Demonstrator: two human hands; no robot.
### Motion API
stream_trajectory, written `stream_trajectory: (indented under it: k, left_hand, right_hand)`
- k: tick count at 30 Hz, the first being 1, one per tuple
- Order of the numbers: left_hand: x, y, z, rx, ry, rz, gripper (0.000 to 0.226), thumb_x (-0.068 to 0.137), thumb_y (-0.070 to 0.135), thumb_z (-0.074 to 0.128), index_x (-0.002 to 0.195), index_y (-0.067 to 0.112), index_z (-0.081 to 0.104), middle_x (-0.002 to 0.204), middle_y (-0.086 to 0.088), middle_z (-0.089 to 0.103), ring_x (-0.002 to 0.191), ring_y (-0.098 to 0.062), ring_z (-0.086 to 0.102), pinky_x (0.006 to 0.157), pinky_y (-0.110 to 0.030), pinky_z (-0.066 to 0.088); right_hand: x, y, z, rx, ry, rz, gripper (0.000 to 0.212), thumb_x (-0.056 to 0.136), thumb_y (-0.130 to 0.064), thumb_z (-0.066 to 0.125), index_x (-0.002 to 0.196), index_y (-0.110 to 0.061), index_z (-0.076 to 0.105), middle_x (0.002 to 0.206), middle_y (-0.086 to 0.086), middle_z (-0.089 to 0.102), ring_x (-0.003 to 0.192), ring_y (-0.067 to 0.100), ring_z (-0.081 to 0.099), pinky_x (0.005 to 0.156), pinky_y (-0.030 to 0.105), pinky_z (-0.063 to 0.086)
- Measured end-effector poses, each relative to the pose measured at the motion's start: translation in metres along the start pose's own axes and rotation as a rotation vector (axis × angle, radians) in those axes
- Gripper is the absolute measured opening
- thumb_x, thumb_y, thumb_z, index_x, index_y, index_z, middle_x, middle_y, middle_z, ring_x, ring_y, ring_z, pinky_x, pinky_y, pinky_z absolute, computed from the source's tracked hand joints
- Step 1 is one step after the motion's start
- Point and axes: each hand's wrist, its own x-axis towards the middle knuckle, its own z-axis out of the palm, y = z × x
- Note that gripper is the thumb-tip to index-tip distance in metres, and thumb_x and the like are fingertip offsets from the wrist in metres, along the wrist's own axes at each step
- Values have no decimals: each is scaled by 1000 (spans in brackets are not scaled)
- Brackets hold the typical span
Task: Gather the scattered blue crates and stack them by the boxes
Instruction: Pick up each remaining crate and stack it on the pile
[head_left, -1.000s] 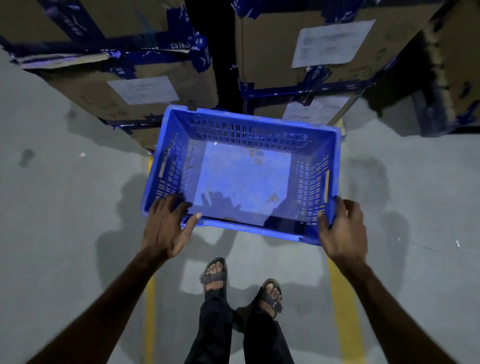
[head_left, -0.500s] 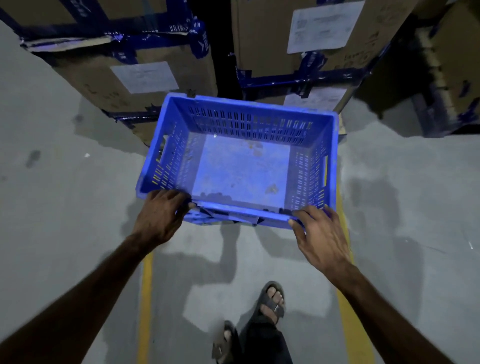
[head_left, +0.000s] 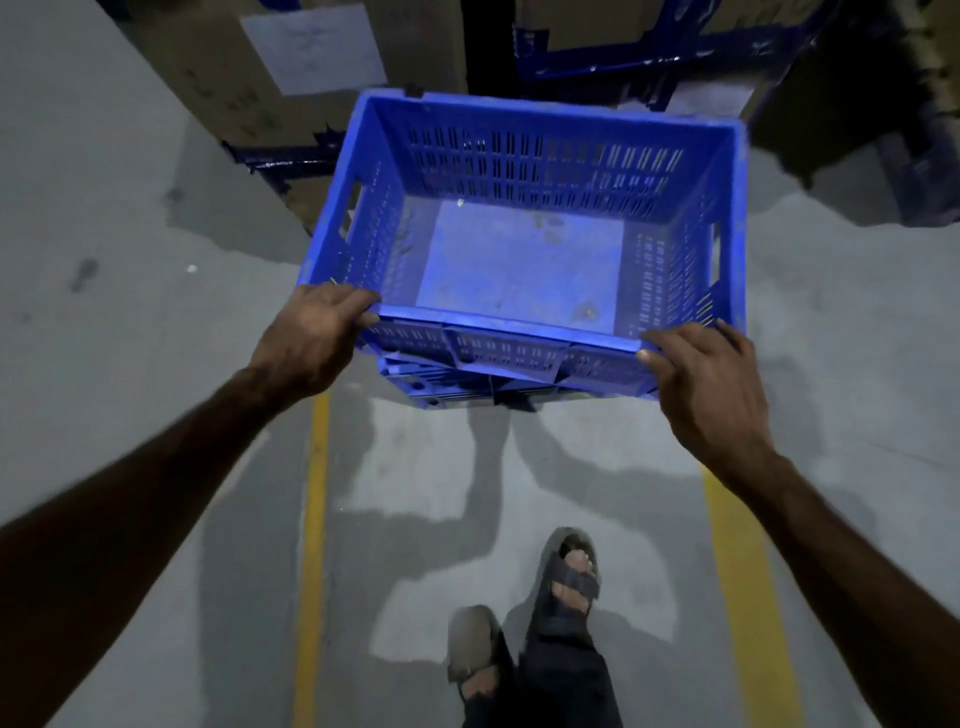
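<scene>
Grey concrete floor (head_left: 130, 364) fills the left side of the frame, marked with a few dark stains. At upper left stands a brown cardboard box (head_left: 223, 88) with a pale paper label (head_left: 314, 47) stuck to its face and dark blue strapping along its lower edge. Below it, a yellow floor line (head_left: 311, 545) runs down toward the bottom edge.

Left of centre, the left hand (head_left: 306, 343) grips the near left corner of the blue crate (head_left: 524, 171), its fingers curled over the rim. The crate sits in the upper middle of the frame, open side up, with slotted walls and a scuffed bottom; it rests on top of another blue crate (head_left: 457, 387), whose edge shows just beneath its near wall. Both stand just in front of the boxes.

At lower centre, two feet in dark sandals (head_left: 571, 582) stand on the floor between the yellow lines.

Right of centre, the right hand (head_left: 706, 384) holds the near right corner of the top crate, fingers wrapped on the rim. A second yellow line (head_left: 748, 597) runs beneath the right forearm. More boxes (head_left: 587, 15) sit in shadow at upper right.
</scene>
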Motion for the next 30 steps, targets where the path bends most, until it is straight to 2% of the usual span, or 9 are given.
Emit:
stream_trajectory:
  k: [4,7,9,11,14,19,30]
  left_hand:
    - [4,4,-1,20,20,4,37,108,33,37,116,7,62,101,-20,68,91,-41,62,83,-48,44]
    - [4,5,2,33,53,-3,37,106,32,38,114,4,63,99,-22,68,90,-43,62,82,-50,44]
    - [0,4,5,44,81,-7,39,106,32,38,115,3,63,101,-24,68,91,-45,63,83,-52,45]
    - [1,6,6,56,50,-27,43,106,36,34,115,4,61,103,-25,68,93,-47,63,83,-53,47]
    - [-1,10,6,57,39,-75,43,105,39,32,114,8,59,103,-26,67,94,-48,62,83,-54,48]
    - [-11,22,7,36,64,-89,38,104,38,33,113,10,58,99,-25,66,91,-47,62,80,-54,47]
    - [-11,47,6,-7,115,-106,35,104,32,37,110,7,60,99,-26,66,90,-47,62,79,-51,47]
  right_hand:
    - [-10,9,-4,-57,28,3,17,102,-21,58,113,-17,69,106,4,70,107,28,61,113,52,29]
    - [-10,23,-7,29,5,69,18,104,-31,55,111,-25,70,102,-2,68,107,22,61,113,47,26]
    - [-3,31,-13,92,-23,22,22,103,-38,55,109,-26,72,97,-2,68,100,24,64,104,46,39]
    - [5,38,-19,107,-79,-65,27,101,-43,56,105,-23,73,91,2,68,89,28,65,86,45,49]
    - [19,47,-30,102,-153,-149,34,98,-49,53,106,-22,73,91,3,69,85,29,65,74,43,49]
    - [41,55,-39,115,-203,-153,30,96,-45,58,105,-22,74,98,4,71,92,32,64,73,41,49]
    - [60,70,-42,66,-216,-166,40,96,-52,46,106,-21,69,100,5,65,92,35,62,77,47,52]
